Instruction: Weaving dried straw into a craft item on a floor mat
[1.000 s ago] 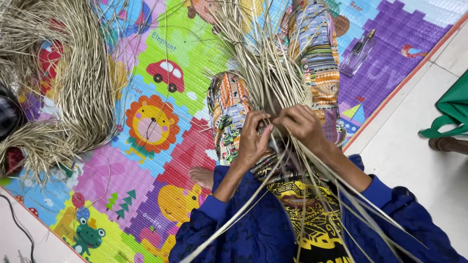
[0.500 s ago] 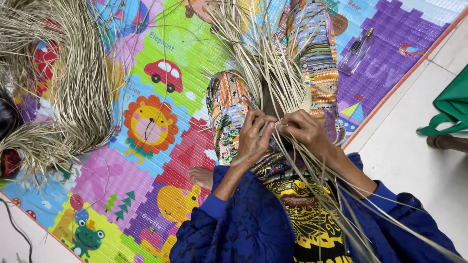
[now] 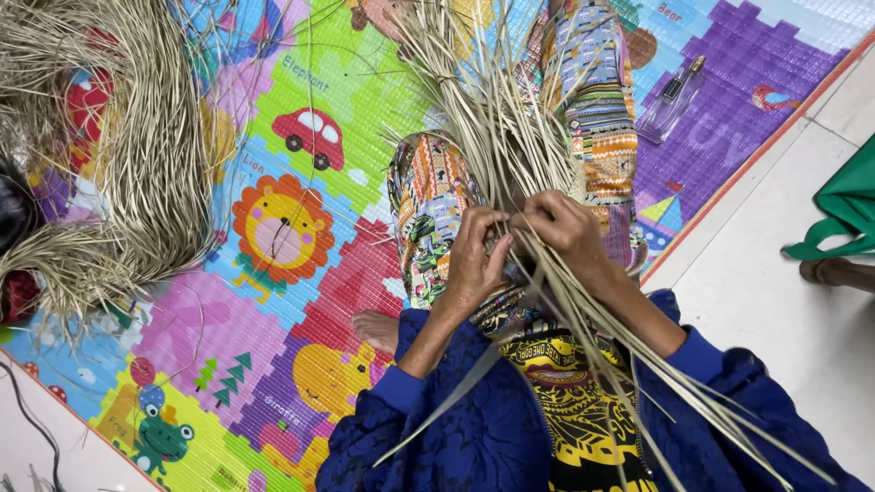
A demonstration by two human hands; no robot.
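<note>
Left hand (image 3: 472, 264) and right hand (image 3: 567, 230) meet at frame centre, fingers of both curled shut and pinching the dried straw strips (image 3: 510, 146). Strips fan out toward 12 o'clock over the patterned trouser legs (image 3: 602, 109); loose ends trail from under the hands toward 5 o'clock across the blue sleeves (image 3: 702, 364). One long strip runs toward 7 o'clock.

At 9 to 10 o'clock, well apart from the hands, a big loose heap of straw (image 3: 137, 155) lies on the floor mat (image 3: 301, 310). Mat is bright foam with cartoon panels: red car, lion, frog, each with a small caption.

At 1 o'clock, a clear glass bottle with gold cap (image 3: 673, 102) lies on the purple panel. Green bag (image 3: 848, 205) at 3 o'clock, on the white tile floor (image 3: 784, 301).
</note>
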